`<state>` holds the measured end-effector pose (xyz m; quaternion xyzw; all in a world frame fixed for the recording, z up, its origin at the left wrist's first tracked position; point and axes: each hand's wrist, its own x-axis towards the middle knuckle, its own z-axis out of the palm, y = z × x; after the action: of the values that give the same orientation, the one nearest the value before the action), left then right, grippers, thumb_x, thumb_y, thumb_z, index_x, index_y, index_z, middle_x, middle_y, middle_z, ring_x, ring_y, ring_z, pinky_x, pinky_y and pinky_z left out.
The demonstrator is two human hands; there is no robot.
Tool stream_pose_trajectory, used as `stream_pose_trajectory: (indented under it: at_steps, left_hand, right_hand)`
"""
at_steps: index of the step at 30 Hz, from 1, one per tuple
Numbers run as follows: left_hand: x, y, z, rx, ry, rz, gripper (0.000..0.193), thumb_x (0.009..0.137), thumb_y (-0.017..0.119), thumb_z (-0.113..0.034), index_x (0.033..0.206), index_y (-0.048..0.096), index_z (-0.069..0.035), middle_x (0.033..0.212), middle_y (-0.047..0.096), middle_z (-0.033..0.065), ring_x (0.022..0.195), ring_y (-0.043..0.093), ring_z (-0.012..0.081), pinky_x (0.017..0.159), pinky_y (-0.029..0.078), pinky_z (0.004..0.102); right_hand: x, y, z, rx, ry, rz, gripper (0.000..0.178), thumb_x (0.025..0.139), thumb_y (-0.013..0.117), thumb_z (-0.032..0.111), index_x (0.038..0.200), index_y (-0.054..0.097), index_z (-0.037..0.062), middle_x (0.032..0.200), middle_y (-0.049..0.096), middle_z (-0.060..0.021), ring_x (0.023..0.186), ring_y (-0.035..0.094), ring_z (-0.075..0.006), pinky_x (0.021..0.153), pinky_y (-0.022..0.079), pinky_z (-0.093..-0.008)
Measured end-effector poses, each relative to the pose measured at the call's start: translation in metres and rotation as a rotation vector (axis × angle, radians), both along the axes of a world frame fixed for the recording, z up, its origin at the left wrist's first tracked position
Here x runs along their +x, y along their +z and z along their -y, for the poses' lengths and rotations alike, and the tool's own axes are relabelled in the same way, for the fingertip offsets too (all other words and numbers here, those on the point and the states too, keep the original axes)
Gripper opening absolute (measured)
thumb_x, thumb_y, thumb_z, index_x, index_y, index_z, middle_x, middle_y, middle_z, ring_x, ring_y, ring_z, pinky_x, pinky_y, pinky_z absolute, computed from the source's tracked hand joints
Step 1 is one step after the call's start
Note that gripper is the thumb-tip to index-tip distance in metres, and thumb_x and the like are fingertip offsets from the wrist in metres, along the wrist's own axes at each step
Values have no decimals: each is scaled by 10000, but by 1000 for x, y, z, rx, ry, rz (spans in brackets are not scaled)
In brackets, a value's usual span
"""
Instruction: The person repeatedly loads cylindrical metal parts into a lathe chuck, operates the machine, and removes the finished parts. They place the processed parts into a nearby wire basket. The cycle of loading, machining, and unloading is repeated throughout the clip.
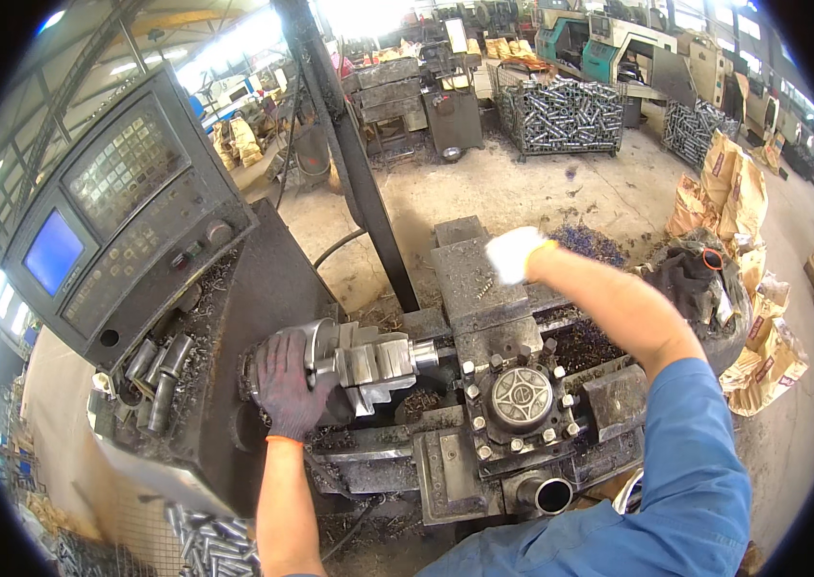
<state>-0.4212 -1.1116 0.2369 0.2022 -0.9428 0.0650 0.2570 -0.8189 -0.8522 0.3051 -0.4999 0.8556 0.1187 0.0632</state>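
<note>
My left hand [292, 383], in a dark glove with an orange cuff, lies on the round chuck [251, 373] of a lathe. Its fingers stretch over the metal and the thumb stands apart. Right beside it, a shiny stepped metal workpiece [373, 363] sits between the chuck and the machine's far end. My right hand [515, 256], in a white glove with a yellow cuff, is raised over a dark metal block [470, 288]. Motion smears its fingers, so what they do is hidden. Below my right arm is a bolted tool post [522, 397] with a round cap.
A control panel [118, 207] with a lit blue screen rises at left, several metal cylinders [165, 375] beneath it. A dark post [354, 154] stands behind the lathe. Paper sacks [729, 192] stand right, wire bins [561, 115] of metal parts farther back. Metal shavings [590, 242] litter the floor.
</note>
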Motion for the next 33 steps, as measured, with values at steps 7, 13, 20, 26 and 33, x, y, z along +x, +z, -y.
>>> stream_pose_trajectory:
  at_steps: [7,13,20,26,33]
  left_hand:
    - [21,-21,-20,-123,43,-21,1065,906,549,-794,1604,394,-4,1643,412,229,1577,305,428,1300,160,645]
    - [11,-14,-19,-81,88,15,999,941,584,-689,1592,379,42,1648,393,243,1566,307,453,1295,167,637]
    - [-12,35,-18,140,201,216,901,984,551,-663,1641,380,-71,1705,372,170,1612,270,364,1341,135,510]
    - [-32,36,3,226,175,158,861,958,623,-638,1572,447,-59,1625,481,172,1524,416,336,1297,232,529]
    - [-17,39,-61,232,-136,-339,983,899,744,-599,1590,395,8,1553,509,270,1474,455,406,1276,268,544]
  right_hand:
    - [118,-57,81,33,372,431,507,719,870,419,998,789,4,940,783,-207,858,760,-356,781,595,-456]
    - [78,-61,97,395,139,989,444,890,846,408,1155,817,53,1128,799,-108,912,750,-244,776,630,-426]
    - [92,-56,52,301,247,334,625,735,849,584,983,781,14,860,777,-176,781,755,-314,734,592,-447]
    - [93,20,-29,108,61,-86,606,816,765,357,1270,632,-21,1107,738,-229,984,762,-355,870,627,-437]
    - [252,108,-79,-521,-59,-149,695,668,854,377,1232,645,28,1043,698,-211,937,731,-408,830,601,-493]
